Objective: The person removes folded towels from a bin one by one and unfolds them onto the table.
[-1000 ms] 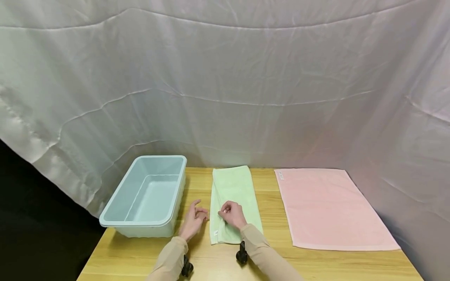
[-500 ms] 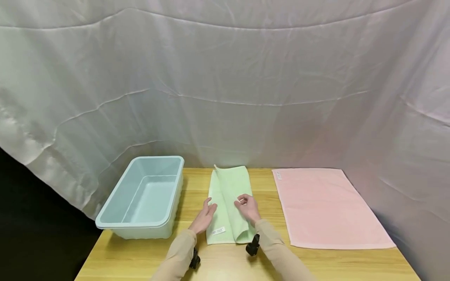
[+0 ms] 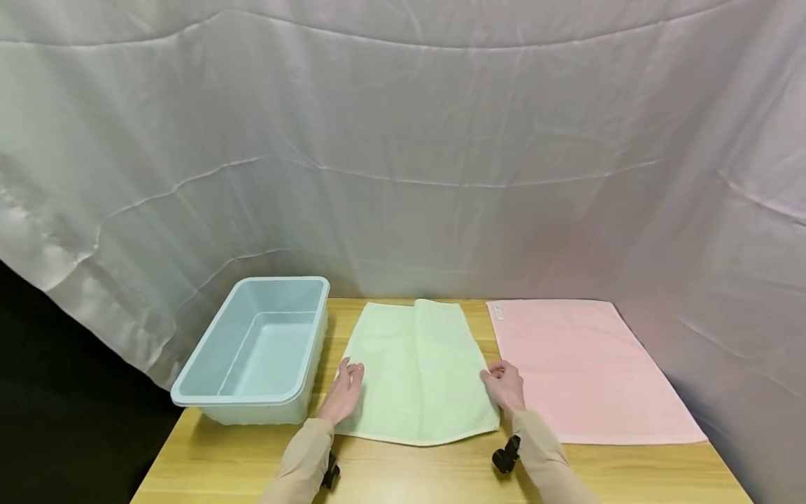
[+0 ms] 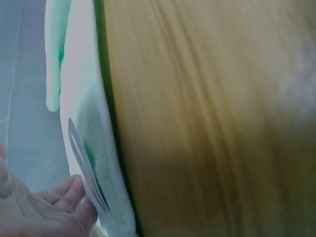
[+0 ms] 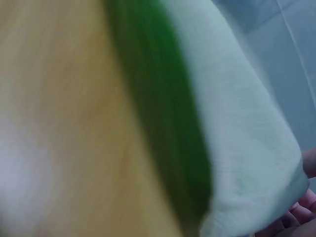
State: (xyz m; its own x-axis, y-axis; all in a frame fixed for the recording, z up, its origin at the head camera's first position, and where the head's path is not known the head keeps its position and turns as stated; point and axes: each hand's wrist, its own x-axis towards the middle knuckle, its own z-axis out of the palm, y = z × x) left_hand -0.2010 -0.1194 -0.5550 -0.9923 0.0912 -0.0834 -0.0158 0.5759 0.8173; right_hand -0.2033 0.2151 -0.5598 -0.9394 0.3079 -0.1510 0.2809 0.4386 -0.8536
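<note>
A light green towel (image 3: 406,381) lies spread on the wooden table, with a raised crease down its middle at the back. My right hand (image 3: 506,388) pinches its right edge, and in the right wrist view the towel (image 5: 247,148) stands raised off the table there, blurred. At the towel's left edge is my left hand (image 3: 342,395), its fingers fairly straight. In the left wrist view, the fingertips (image 4: 74,190) touch the towel beside a white label (image 4: 85,163) that sticks up from it.
A pale blue plastic bin (image 3: 308,336) stands at the left of the table. To the right lies a flat pink towel (image 3: 592,371), close beside my right hand. A grey curtain (image 3: 441,231) hangs behind the table (image 3: 409,472).
The folded green towel has been opened out to about twice its width. My right hand has carried its edge to the right; my left hand has shifted left to the other edge.
</note>
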